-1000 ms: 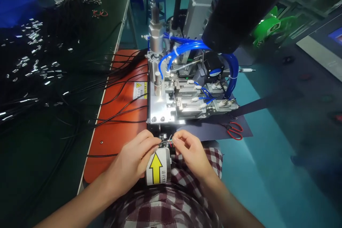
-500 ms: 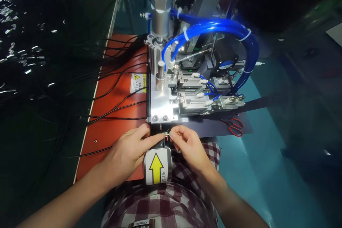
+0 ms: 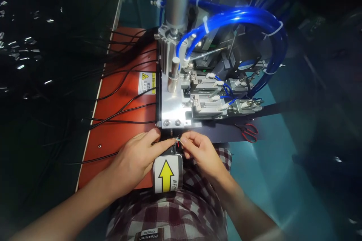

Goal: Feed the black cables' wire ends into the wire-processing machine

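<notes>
Close to the front of the metal press, both my hands meet at a small bundle of thin wires (image 3: 177, 140), with a red strand hanging down and pale ones sticking up. My left hand (image 3: 138, 154) comes from the left, its index finger stretched to the wires; its other fingers are curled, and whatever they hold is hidden beneath. From the right, my right hand (image 3: 202, 152) pinches the wire ends between thumb and index finger. Just below lies a curved white cover with a yellow arrow (image 3: 166, 176).
The press (image 3: 172, 107) with pneumatic cylinders stands ahead, looped by blue air hoses (image 3: 240, 17). Black cables (image 3: 124, 111) cross the orange tabletop (image 3: 113, 143) on the left. Red-handled snips (image 3: 249, 133) lie on the dark plate at right. A checkered garment covers my lap.
The view has shifted slightly, so the press appears a little higher and further right. Both hands keep the same hold at the wires.
</notes>
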A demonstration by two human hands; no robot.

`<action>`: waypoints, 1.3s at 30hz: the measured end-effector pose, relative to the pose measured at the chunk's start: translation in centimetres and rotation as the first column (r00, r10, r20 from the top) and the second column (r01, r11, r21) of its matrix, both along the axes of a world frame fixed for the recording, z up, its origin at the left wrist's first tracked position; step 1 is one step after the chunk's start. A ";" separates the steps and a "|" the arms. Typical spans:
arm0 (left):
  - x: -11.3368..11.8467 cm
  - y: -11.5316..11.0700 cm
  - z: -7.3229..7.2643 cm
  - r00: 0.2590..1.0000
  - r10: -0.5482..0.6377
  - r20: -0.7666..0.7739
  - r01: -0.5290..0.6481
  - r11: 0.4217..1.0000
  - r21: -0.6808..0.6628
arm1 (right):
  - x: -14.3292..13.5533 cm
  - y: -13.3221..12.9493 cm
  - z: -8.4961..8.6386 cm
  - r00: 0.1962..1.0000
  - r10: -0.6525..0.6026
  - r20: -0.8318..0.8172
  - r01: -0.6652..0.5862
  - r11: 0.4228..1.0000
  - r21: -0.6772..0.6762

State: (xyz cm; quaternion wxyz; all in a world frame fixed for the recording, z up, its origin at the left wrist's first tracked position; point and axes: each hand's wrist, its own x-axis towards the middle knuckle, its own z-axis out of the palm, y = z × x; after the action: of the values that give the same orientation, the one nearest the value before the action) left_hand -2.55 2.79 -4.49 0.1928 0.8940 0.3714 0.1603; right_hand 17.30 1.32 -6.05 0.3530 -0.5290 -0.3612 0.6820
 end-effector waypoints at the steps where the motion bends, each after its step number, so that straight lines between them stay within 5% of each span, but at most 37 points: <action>1: 0.0 0.0 0.0 1.000 -0.001 0.001 0.001 1.000 0.003 | 0.1 0.0 0.0 1.000 0.009 -0.001 -0.009 1.000 0.000; 25: 0.2 0.0 0.2 0.995 -0.069 -0.077 0.081 0.984 0.161 | -0.4 -0.5 -0.5 0.973 -0.073 0.217 0.049 0.992 0.118; 31: 0.3 0.2 0.3 0.997 -0.066 -0.042 0.071 0.989 0.133 | 0.2 0.0 -0.3 0.994 0.005 0.109 -0.006 1.000 0.002; 39: 0.1 0.4 0.4 0.996 -0.088 -0.033 0.092 0.984 0.152 | -1.7 -0.3 -0.7 0.958 -0.266 0.106 0.249 0.957 0.150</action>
State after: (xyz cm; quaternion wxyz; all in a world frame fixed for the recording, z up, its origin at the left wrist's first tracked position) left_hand -2.48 3.19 -4.14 0.1257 0.9241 0.3197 0.1675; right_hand 15.62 1.00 -6.78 0.4505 -0.5883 -0.3558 0.5695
